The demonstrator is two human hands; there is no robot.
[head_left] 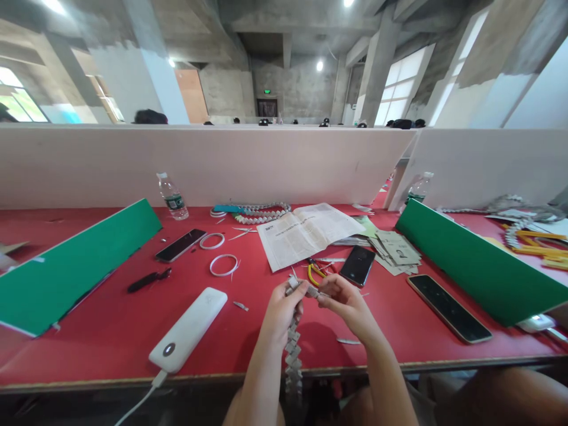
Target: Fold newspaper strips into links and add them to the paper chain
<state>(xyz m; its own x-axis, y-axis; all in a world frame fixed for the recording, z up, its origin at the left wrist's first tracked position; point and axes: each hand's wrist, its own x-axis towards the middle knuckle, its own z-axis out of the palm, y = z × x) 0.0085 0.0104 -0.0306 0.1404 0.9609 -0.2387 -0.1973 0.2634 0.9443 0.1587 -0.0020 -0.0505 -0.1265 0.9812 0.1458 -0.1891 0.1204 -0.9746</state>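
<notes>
A zigzag chain folded from printed paper strips [293, 355] hangs from my left hand [286, 305] and drops past the table's front edge. The fingers of that hand are closed around its upper end. My right hand [344, 299] pinches a short paper piece at the same end of the chain, just to the right of the left fingers. Right behind my hands lie scissors or pliers with yellow and red handles [316, 273], partly hidden. An unfolded printed sheet [306, 228] lies beyond them.
Near the right hand are a phone [357, 265], printed slips [397, 251] and a larger phone [448, 307]. To the left lie a white power bank [190, 328], white rings [224, 256], a black-handled tool [148, 280] and another phone [180, 245]. Green boards [93, 260] flank the red table.
</notes>
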